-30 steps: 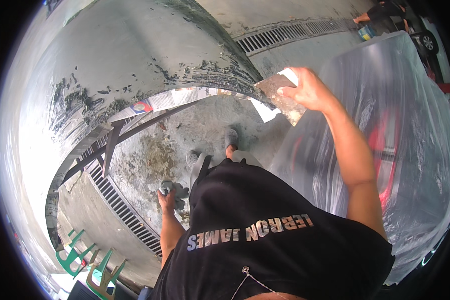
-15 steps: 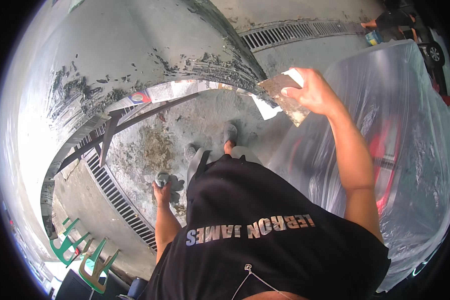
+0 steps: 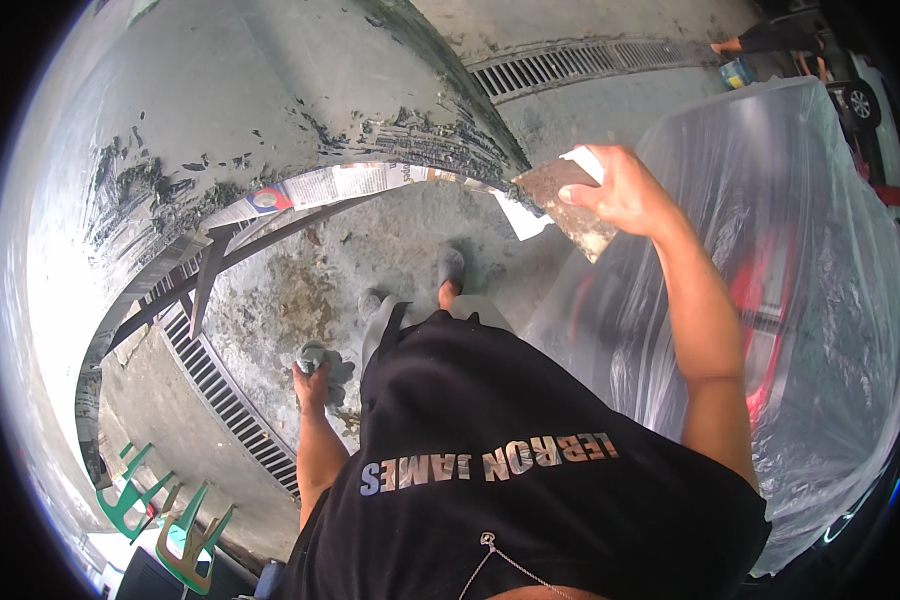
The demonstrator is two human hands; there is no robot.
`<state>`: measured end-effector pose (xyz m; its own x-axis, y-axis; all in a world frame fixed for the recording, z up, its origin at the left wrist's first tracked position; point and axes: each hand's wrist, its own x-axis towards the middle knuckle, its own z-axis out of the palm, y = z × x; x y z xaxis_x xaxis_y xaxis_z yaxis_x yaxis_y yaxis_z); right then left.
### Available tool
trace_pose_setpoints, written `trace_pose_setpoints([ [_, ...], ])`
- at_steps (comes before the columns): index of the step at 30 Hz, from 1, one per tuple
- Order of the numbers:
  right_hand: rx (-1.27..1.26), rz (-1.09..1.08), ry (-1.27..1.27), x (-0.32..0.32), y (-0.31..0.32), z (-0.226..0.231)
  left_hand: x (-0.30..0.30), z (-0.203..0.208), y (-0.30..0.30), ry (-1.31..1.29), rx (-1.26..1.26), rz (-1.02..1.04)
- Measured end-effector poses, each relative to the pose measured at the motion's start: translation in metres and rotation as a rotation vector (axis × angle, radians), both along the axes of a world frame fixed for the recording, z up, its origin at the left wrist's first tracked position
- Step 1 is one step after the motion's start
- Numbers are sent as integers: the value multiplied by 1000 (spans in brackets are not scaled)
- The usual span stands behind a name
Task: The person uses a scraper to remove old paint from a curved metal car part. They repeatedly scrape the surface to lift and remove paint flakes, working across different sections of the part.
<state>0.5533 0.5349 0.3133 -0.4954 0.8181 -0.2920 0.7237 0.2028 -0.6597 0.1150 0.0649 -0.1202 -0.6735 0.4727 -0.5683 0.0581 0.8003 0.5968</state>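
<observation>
My right hand [image 3: 630, 195] is closed around a flat, rectangular putty spreader [image 3: 580, 225], its face stained brown and grey, with a white edge under my fingers. The spreader's left corner meets the rim of a large curved grey panel [image 3: 230, 90], at the right end of its arch. Rough streaks of dark filler [image 3: 420, 135] run along that rim. Newspaper strips [image 3: 350, 180] line the panel's lower edge. Low on the left, my left hand [image 3: 312, 385] grips a small grey-smeared object [image 3: 313, 357]; its kind is too small to tell.
Dark stand legs [image 3: 207, 280] hold up the panel. Clear plastic sheeting [image 3: 650, 250] drapes something red at the right. Slotted floor drains [image 3: 230, 390] run left and far. Green stools [image 3: 185, 540] stand lower left. Another person [image 3: 780, 42] is at the far right near a wheel [image 3: 858, 103].
My right hand and the spreader have shifted slightly downward, the spreader still at the panel's rim. My left hand appears a little further left, as the whole view shifts slightly.
</observation>
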Motion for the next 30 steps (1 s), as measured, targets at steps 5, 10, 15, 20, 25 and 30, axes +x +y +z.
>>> trace_pose_setpoints([
  [5, -39, -37, 49, 3, -3, 1, 7, 49, 30, -75, 1, -32],
  [10, -27, -105, 231, 13, 4, 14, 4, 30, 15, -37, 30, -27],
  [15, -43, -88, 135, 16, 1, 0, 4, 32, 22, -8, -35, -44],
  [20, -74, -75, 124, 16, -5, -11, 4, 46, 31, -76, -36, -30],
  [25, -101, -96, 210, 16, -7, 3, 12, 52, 30, -10, -1, -13],
  [30, -93, -118, 149, 12, -9, -8, 16, 63, 41, -45, -27, -19],
])
